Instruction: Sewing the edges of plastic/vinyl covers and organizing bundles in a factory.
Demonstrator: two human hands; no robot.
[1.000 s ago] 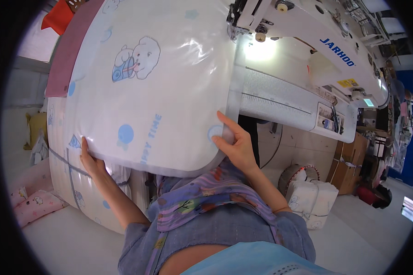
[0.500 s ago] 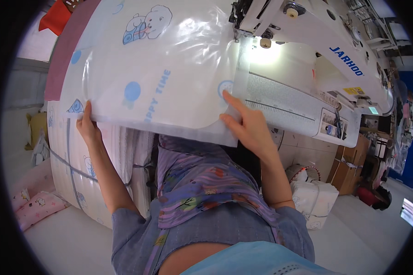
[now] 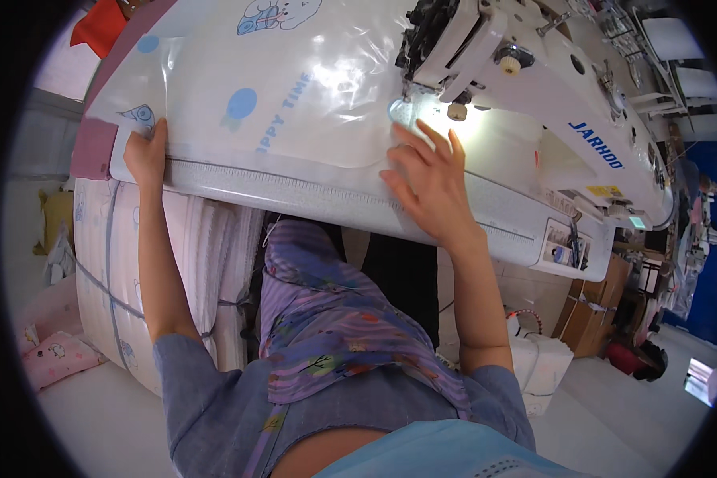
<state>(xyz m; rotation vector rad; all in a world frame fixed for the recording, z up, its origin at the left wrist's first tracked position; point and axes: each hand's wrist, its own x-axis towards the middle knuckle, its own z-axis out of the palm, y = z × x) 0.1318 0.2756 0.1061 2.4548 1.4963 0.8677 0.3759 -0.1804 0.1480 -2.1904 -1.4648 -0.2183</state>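
Observation:
A glossy, see-through-edged plastic sheet point(image 3: 199, 88) with a cartoon puppy and blue prints lies across the bed of a sewing machine point(image 3: 526, 88). My left hand point(image 3: 145, 155) grips its near left edge, thumb on top. Over the bed, my right hand point(image 3: 430, 179) is open, fingers spread, beside the sheet's near right corner. That corner lies under the machine's lit needle area, close to the presser foot point(image 3: 407, 92). Whether my right fingertips touch the sheet I cannot tell.
A ruler scale point(image 3: 295, 187) runs along the table's front edge. Tied bundles of printed sheets point(image 3: 127, 239) stand below left, with a smaller white bundle point(image 3: 543, 362) below right. Cardboard boxes point(image 3: 593, 311) stand farther right. A small parts tray point(image 3: 566, 243) is set into the table.
Both hands have moved away from me, sliding the sheet forward so its right corner reaches the needle area. My right hand has let go and spread its fingers. The ruler edge now shows.

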